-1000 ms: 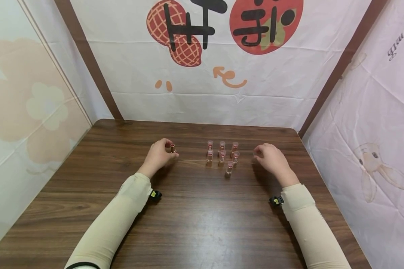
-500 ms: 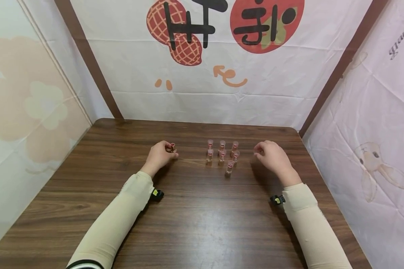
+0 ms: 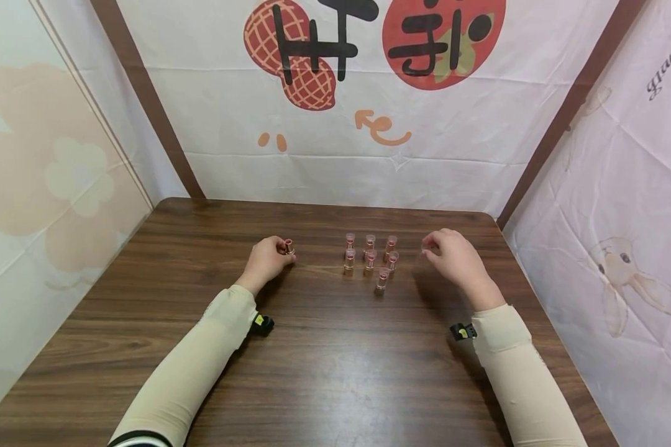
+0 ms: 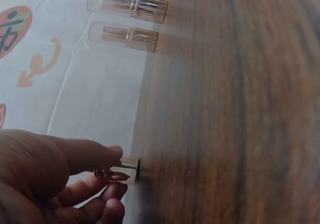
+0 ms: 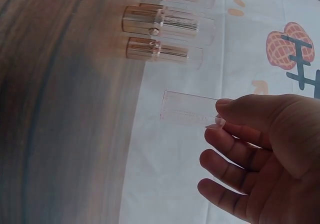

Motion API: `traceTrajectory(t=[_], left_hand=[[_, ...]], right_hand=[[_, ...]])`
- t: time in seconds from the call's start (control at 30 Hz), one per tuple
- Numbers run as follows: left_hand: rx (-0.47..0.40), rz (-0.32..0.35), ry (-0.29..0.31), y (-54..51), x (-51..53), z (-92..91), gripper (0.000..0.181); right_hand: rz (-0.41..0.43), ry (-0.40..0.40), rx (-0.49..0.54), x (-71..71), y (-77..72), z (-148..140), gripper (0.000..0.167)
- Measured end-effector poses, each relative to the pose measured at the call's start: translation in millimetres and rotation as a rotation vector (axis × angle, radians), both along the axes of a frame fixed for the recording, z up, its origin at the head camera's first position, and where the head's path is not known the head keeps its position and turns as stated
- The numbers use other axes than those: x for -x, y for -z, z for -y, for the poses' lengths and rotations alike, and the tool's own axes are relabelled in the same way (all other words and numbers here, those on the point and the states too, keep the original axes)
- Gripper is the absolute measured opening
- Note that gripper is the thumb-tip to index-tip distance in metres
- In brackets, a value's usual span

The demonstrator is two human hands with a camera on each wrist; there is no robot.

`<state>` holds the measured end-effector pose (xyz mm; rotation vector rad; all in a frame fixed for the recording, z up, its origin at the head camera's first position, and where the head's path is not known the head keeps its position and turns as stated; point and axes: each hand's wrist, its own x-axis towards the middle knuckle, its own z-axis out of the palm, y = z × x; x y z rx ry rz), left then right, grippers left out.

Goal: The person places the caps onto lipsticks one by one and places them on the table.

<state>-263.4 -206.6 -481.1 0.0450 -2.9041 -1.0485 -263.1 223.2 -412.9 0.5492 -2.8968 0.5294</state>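
Note:
At the back left of the table (image 3: 324, 347), my left hand (image 3: 265, 259) pinches an uncapped gold lipstick tube (image 3: 289, 247) by its side. In the left wrist view the short tube (image 4: 129, 170) stands with its base at or close to the tabletop; I cannot tell whether it touches. My right hand (image 3: 455, 261), raised over the table's right side, holds a clear lipstick cap (image 5: 189, 108) between thumb and index finger, with the other fingers loosely bent. Between the hands stand several capped lipsticks (image 3: 371, 261) with gold bases and clear caps, upright in loose rows.
One capped lipstick (image 3: 383, 280) stands nearest the front of the group. A white printed cloth (image 3: 324, 174) hangs behind the table's far edge, and another cloth (image 3: 620, 248) hangs along the right side.
My right hand has lifted slightly, keeping the clear cap. My left hand has shifted its fingers a little around the lipstick tube, which stays nearly in place. The standing lipsticks have not moved.

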Motion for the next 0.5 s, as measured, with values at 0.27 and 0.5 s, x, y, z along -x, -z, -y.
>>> traceTrajectory(t=[0.27, 0.5], left_hand=[[-0.041, 0.005, 0.122, -8.8, -9.6, -15.7, 0.025], [-0.084, -0.010, 0.267, -20.1, -21.2, -37.1, 0.021]], right_hand=[[-0.027, -0.036, -0.004, -1.2, -14.7, 0.8, 0.020], [-0.022, -0.066, 0.016, -4.2, -29.2, 10.1, 0.019]])
